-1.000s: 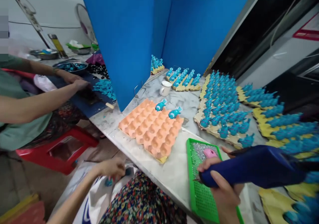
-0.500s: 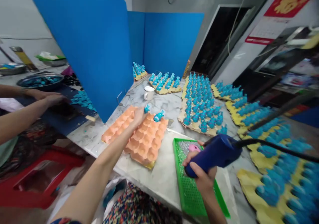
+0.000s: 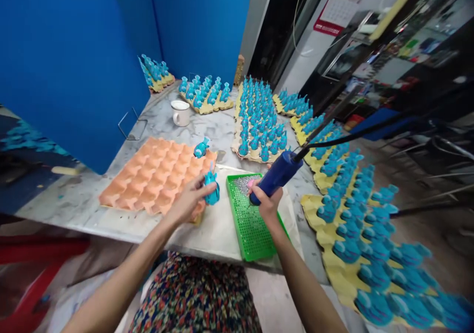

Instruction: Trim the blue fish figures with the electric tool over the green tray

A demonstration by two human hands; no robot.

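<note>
The blue figure (image 3: 212, 190) was in the left hand (image 3: 191, 196), raised beside the edge of the orange egg tray (image 3: 144, 175) nearest the green basket (image 3: 237, 224). The left grip was closed on it, thumb across its side; the right hand (image 3: 269, 204) had its grip wrapped round a dark blue power tool (image 3: 277, 175), nose slanting down over the basket.

A slack pinch could well have let the figure slip, since mostly thumb and fingertips bore it. If the tool was running, which could not be told, its tip might have scored the figure or nicked a finger brought too near. The cord (image 3: 344, 139) could have toppled figures on the yellow trays (image 3: 309, 205), had the right arm swung wide.

Inside the basket lay a pink piece (image 3: 251, 183) and silvery bits (image 3: 241, 185). A second figure (image 3: 201, 148) sat on the egg tray. The marbled table (image 3: 157, 121) also carried a pale sheet (image 3: 218, 234) and a white mug (image 3: 180, 115). Beyond stood blue panels (image 3: 74, 66); a red calendar (image 3: 340, 7) hung on the wall.
</note>
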